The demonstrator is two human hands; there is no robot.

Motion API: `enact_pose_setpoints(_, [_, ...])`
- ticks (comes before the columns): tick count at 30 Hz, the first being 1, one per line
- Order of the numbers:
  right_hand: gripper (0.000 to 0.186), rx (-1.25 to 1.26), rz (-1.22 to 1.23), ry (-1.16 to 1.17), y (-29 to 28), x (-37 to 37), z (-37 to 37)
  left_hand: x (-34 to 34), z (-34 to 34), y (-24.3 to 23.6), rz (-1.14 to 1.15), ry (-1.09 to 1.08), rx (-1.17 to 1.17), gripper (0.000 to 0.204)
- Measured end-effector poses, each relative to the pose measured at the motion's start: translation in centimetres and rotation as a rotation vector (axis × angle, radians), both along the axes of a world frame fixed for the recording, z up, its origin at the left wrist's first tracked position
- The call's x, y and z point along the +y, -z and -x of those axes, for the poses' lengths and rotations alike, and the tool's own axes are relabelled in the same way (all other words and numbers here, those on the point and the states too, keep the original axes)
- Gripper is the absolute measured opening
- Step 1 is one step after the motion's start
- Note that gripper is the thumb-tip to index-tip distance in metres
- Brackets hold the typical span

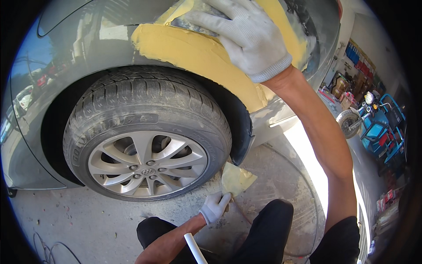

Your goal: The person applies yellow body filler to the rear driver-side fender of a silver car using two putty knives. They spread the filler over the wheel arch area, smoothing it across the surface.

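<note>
Yellow body filler (176,46) covers the car's fender above the wheel arch in a broad, uneven band. Wearing a white knit glove, my right hand (252,39) grips a flat putty spreader (200,20) against this filler at the top of the view; its edges are smeared with yellow. Down beside the tyre, my gloved left hand (214,207) pinches the lower corner of a putty board (237,178), a thin flat plate coated with pale yellow paste. The board is held above the floor, between the tyre and my knee.
The grey car's wheel (149,169) with silver spokes fills the left middle. A hose (307,185) curves over the concrete floor (110,220). At right stand a blue-framed vehicle (382,127) and boxes (340,86). A white tube (194,248) juts up near my legs.
</note>
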State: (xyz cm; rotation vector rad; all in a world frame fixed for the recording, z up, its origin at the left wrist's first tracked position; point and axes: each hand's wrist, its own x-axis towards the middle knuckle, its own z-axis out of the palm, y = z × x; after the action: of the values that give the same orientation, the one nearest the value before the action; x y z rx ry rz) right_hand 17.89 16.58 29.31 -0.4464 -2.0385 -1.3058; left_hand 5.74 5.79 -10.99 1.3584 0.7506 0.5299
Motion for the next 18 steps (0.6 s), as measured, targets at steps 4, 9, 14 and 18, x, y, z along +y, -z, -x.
enact_pose_setpoints(4, [0.027, -0.004, -0.005, 0.017, 0.1, -0.2, -0.2, 0.1, -0.1, 0.3, 0.007, 0.005, -0.021, 0.046])
enact_pose_setpoints(9, [0.029, -0.012, -0.01, 0.024, 0.1, -0.3, -0.8, 0.0, -0.1, 0.3, 0.022, 0.003, -0.021, 0.046])
enact_pose_setpoints(14, [0.031, -0.003, 0.012, 0.069, 0.5, -0.5, -1.3, 0.1, -0.2, 0.3, 0.0, 0.007, 0.031, 0.05])
enact_pose_setpoints(18, [0.033, -0.006, 0.043, 0.1, 0.4, -0.7, -1.5, 0.1, 0.0, 0.2, 0.0, 0.003, 0.028, 0.05])
